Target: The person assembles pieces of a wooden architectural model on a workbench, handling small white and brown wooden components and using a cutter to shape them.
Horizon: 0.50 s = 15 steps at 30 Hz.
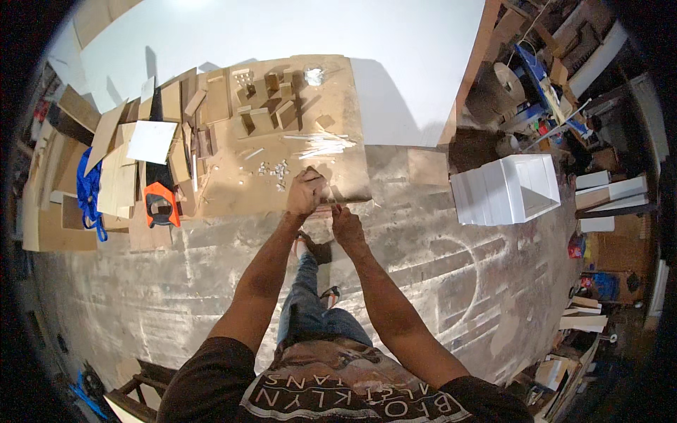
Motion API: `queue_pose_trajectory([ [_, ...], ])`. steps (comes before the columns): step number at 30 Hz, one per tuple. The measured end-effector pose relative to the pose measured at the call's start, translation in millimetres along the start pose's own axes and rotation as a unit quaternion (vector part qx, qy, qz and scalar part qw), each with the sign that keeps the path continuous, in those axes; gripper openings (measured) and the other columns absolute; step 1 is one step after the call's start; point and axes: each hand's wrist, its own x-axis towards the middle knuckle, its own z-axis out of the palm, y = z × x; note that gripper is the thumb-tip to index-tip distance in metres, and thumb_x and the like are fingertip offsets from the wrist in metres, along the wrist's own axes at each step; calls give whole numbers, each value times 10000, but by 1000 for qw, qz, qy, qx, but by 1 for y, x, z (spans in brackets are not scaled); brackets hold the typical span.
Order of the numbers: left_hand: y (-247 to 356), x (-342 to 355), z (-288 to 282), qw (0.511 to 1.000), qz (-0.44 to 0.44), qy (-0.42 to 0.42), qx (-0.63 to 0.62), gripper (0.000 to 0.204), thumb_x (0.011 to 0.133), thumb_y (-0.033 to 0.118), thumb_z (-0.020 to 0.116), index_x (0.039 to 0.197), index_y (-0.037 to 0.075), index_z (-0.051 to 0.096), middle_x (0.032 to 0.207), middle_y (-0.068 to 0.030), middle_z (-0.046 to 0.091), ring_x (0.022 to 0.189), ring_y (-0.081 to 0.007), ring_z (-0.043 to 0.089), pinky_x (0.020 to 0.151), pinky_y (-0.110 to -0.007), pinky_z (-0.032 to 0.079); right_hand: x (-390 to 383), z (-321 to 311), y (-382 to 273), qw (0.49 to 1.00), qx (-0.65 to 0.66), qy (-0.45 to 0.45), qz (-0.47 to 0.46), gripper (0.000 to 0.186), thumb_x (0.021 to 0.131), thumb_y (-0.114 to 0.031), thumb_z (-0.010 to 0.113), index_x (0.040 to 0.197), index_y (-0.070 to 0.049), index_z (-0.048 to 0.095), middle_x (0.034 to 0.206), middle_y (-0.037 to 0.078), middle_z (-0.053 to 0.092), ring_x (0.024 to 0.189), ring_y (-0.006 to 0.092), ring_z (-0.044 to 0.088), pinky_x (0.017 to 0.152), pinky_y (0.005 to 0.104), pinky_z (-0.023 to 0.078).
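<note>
- The left hand [307, 192] is closed in a fist over the near edge of the brown board [233, 190].
- The right hand [345, 224] is just beside it, a little nearer, fingers curled; I cannot tell what it holds.
- Thin white sticks [321, 146] lie just beyond the left hand, pointing left to right.

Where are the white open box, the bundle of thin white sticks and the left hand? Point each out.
white open box [518, 185], head view, on its top rim.
bundle of thin white sticks [321, 146], head view, on the pile's middle.
left hand [307, 190], head view, on its back.
</note>
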Motion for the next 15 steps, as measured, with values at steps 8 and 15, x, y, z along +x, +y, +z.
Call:
queue_pose_trajectory([
  [8, 10, 0, 0, 999, -3, 12, 32, 143, 787, -3, 685, 920, 44, 711, 933, -117, 695, 871, -351, 637, 785, -444, 502, -35, -32, 11, 997, 4, -16, -70, 504, 1070, -442, 447, 1043, 36, 606, 929, 313, 698, 922, 507, 672, 770, 569, 545],
  [15, 9, -4, 6, 995, -16, -25, 91, 130, 826, 48, 641, 940, 55, 705, 957, -102, 646, 852, -333, 599, 713, -466, 479, -88, -19, 56, 992, 109, 35, -52, 322, 1046, -297, 529, 1005, 19, 574, 781, 306, 654, 819, 522, 649, 666, 567, 509],
])
